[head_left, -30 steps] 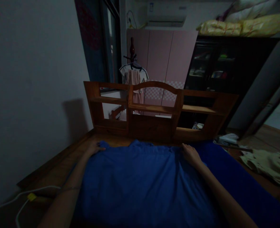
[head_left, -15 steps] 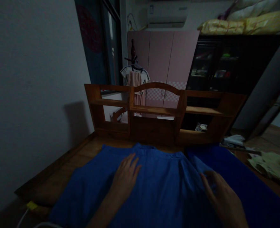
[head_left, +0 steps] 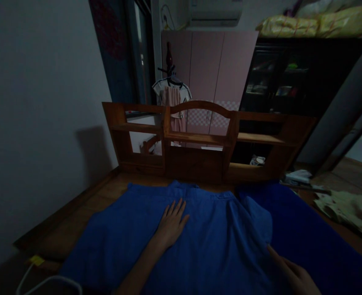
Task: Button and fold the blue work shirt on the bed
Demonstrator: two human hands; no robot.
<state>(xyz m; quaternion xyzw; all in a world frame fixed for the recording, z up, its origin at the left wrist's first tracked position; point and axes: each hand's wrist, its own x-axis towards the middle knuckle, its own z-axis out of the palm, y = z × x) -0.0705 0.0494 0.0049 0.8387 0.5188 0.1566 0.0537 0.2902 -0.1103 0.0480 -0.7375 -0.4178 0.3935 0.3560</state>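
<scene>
A blue garment (head_left: 205,233), its kind not clear in the dim light, lies spread out over a wooden bed surface. My left hand (head_left: 172,225) rests palm down on the cloth, left of its middle, with fingers spread and nothing held. At the lower right is my right hand (head_left: 294,272), beside the garment's right edge. One of its fingers stretches out to the cloth there, and the rest are partly hidden. Under that side of the garment runs a darker blue cloth (head_left: 310,229).
A wooden headboard (head_left: 196,164) with open shelves stands beyond the garment. The wall (head_left: 45,102) borders the bed on the left. A white cable (head_left: 54,278) lies at the lower left. A pale patterned cloth (head_left: 349,209) lies at the right.
My left hand has moved slightly right and flattened onto the garment. My right hand has moved down and right, uncovering a flap of cloth at the garment's right side. The view has shifted a little.
</scene>
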